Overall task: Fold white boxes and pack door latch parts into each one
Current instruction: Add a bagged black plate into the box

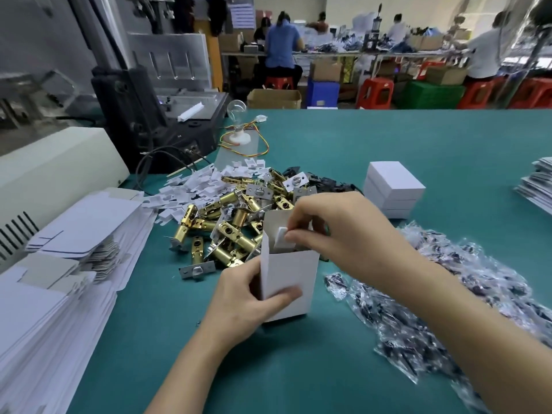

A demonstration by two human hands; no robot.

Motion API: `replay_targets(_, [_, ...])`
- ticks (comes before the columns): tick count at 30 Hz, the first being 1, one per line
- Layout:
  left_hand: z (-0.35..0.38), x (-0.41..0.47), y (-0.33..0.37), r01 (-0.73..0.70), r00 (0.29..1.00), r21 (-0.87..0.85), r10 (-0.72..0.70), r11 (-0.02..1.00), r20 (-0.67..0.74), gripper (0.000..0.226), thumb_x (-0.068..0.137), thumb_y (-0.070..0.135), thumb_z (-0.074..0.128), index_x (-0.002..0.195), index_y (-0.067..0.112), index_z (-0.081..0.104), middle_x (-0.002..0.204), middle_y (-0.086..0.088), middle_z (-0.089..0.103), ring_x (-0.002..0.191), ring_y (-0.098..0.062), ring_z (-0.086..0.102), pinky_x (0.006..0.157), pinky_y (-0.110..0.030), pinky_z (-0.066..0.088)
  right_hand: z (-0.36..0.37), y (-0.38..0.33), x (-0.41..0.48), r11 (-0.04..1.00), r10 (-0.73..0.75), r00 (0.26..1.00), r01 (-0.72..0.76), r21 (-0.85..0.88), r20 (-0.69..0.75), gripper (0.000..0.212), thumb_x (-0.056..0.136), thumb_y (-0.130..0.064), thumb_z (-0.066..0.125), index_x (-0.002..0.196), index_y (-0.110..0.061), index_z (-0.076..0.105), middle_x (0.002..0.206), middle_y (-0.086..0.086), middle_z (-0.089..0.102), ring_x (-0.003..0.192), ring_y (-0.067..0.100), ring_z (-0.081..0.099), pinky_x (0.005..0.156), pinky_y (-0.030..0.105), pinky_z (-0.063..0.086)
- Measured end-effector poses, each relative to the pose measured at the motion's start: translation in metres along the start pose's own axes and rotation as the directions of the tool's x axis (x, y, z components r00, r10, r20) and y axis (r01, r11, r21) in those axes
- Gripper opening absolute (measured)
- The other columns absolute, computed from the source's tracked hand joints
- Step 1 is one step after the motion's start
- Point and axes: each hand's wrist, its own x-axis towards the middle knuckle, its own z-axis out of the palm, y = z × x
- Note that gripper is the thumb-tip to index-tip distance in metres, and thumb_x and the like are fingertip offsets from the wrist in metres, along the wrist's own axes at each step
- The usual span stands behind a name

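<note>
A white box [291, 273] stands upright on the green table, its top open and one flap raised at the back. My left hand [239, 297] grips the box low on its left side, thumb across the front. My right hand [331, 231] reaches over the opening and pinches a small white card piece [282, 238] at the mouth of the box. Behind the box lies a heap of brass door latches [227, 222] with silver faceplates. What is inside the box is hidden.
Flat unfolded white boxes [56, 282] are stacked at the left. Small white card pieces [197, 183] lie behind the latches. A stack of closed white boxes [392, 189] stands at the right rear. Clear bags of dark screws [442, 300] spread at the right. More flat cards [537, 180] lie far right.
</note>
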Motion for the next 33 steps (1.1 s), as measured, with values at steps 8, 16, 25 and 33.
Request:
replay_targets(8, [-0.002, 0.0, -0.002, 0.029, 1.0, -0.032, -0.028, 0.999, 0.013, 0.041, 0.073, 0.051, 0.086, 0.108, 0.033, 0.075, 0.094, 0.011, 0.079, 0.083, -0.009, 0.074, 0.065, -0.016, 0.053, 0.005, -0.012, 0.012, 0.998, 0.049, 0.993, -0.044, -0.055, 0.103, 0.001, 0.094, -0.033, 0.072, 0.094, -0.032, 0.071, 0.082, -0.019, 0.068, 0.07, -0.004, 0.053, 0.07, 0.032, 0.051])
replay_targets(16, [-0.003, 0.002, -0.003, 0.012, 1.0, -0.018, -0.012, 1.0, 0.01, 0.039, 0.073, 0.054, 0.084, 0.107, 0.039, 0.073, 0.092, 0.015, 0.077, 0.082, -0.005, 0.072, 0.064, -0.014, 0.051, 0.013, -0.007, 0.014, 0.998, 0.051, 0.976, -0.041, -0.051, 0.212, 0.02, 0.101, -0.025, 0.061, 0.114, -0.029, 0.076, 0.101, -0.021, 0.072, 0.085, -0.005, 0.062, 0.078, 0.02, 0.05])
replay_targets(25, [-0.004, 0.005, -0.002, 0.0, 1.0, 0.002, 0.0, 1.0, 0.016, 0.042, 0.071, 0.061, 0.084, 0.11, 0.057, 0.069, 0.11, 0.025, 0.075, 0.103, -0.002, 0.072, 0.077, -0.016, 0.059, -0.011, 0.076, 0.022, 0.928, 0.364, 0.915, -0.372, -0.017, -0.173, 0.014, 0.099, -0.019, 0.063, 0.102, -0.027, 0.074, 0.091, -0.014, 0.071, 0.079, 0.007, 0.065, 0.077, 0.031, 0.055])
replay_targets(33, [-0.004, 0.005, -0.001, -0.027, 1.0, -0.004, 0.027, 1.0, 0.011, 0.046, 0.071, 0.061, 0.086, 0.112, 0.067, 0.066, 0.113, 0.026, 0.075, 0.106, 0.0, 0.071, 0.081, -0.015, 0.058, 0.032, 0.117, 0.017, 0.705, 0.603, 0.777, -0.414, -0.576, 0.179, 0.044, 0.09, -0.056, 0.068, 0.112, -0.018, 0.063, 0.107, 0.002, 0.068, 0.1, 0.025, 0.063, 0.075, 0.035, 0.055])
